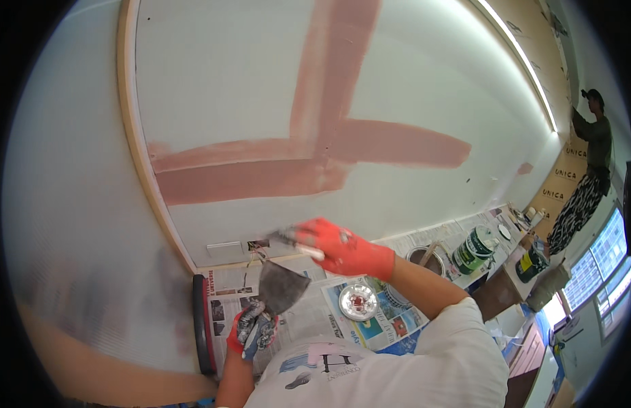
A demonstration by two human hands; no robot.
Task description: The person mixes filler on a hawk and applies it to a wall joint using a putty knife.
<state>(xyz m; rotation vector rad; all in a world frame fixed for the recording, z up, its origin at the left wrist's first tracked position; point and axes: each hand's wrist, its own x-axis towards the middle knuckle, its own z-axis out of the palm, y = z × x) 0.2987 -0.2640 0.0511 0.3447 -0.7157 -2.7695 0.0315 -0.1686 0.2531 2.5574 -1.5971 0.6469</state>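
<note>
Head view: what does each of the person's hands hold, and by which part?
Left hand: a scraper, by the handle end. Right hand: a blurred tool; the part gripped cannot be told.

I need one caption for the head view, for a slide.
Left hand holding a wide scraper, gloved right hand holding a white-handled tool near a pink-patched wall.

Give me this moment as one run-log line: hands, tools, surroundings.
left hand: holding wide scraper | right hand: holding white-handled tool near wall opening | surroundings: pink patches, newspaper sheets
</note>
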